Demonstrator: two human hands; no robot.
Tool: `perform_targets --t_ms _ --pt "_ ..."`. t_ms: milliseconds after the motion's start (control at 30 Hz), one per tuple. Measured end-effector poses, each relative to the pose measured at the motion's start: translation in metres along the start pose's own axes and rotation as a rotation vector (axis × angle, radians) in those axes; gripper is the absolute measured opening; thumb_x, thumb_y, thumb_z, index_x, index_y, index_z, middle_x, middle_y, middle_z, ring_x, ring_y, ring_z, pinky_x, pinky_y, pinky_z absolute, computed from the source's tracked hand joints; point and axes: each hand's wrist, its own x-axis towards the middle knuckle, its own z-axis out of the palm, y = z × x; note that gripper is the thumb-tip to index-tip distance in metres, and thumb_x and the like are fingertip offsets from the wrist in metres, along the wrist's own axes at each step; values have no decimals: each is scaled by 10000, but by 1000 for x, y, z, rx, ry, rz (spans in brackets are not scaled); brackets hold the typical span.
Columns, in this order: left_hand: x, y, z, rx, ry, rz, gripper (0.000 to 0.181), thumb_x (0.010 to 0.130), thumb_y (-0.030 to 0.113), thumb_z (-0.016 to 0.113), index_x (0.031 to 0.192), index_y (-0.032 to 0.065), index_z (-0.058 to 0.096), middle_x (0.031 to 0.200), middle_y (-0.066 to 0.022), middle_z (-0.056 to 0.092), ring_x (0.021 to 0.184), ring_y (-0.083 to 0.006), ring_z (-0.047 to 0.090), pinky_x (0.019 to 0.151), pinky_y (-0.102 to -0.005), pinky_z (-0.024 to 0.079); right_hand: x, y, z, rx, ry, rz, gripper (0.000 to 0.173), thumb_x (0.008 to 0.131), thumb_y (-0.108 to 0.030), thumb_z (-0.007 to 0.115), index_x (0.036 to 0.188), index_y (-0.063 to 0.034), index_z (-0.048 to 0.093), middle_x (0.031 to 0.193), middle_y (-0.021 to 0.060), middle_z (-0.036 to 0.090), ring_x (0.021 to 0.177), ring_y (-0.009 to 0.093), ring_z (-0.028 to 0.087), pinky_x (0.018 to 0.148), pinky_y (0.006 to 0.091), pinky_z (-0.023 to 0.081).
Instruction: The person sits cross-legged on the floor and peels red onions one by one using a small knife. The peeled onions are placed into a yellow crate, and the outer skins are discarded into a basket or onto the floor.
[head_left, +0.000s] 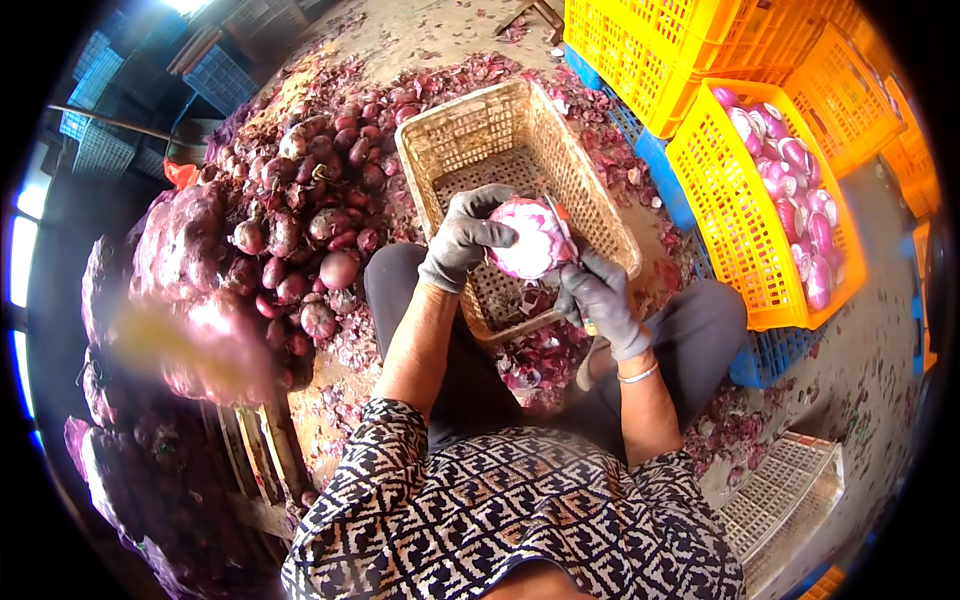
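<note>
My left hand (469, 232), in a grey work glove, grips a large red onion (529, 236) from its left side, the thumb over its pale, partly peeled face. My gloved right hand (600, 292) is closed around the handle of a knife (561, 221), whose blade lies along the onion's right side. Both hands are above the near part of a dirty beige plastic crate (484, 116). To the left lies a heap of unpeeled red onions (319, 225). At the right, a yellow crate (739, 247) holds peeled red onions (795, 172).
Onion skins (540, 360) litter the floor around the beige crate. Full mesh sacks (180, 255) stand at the left beside a wooden pallet (259, 450). Blue pallets (769, 356) carry the yellow crates, with stacked yellow crates (637, 52) behind. A whitish crate (780, 495) sits at lower right.
</note>
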Motion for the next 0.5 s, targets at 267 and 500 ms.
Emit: perform_targets --t_ms 267,500 --pt "4 -11 -1 -277 1 46 621 528 71 762 1123 -39 619 1038 -147 680 932 -256 663 897 -368 515 22 39 -23 21 212 24 243 945 -287 551 992 -51 585 725 60 631 471 102 525 389 244 415" --pt "2 -3 15 -181 33 58 602 617 13 704 1202 -58 577 1082 -121 665 982 -213 630 918 -331 486 6 22 -5 239 196 54 424 948 -472 470 947 -62 573 684 79 657 467 97 554 374 225 429"
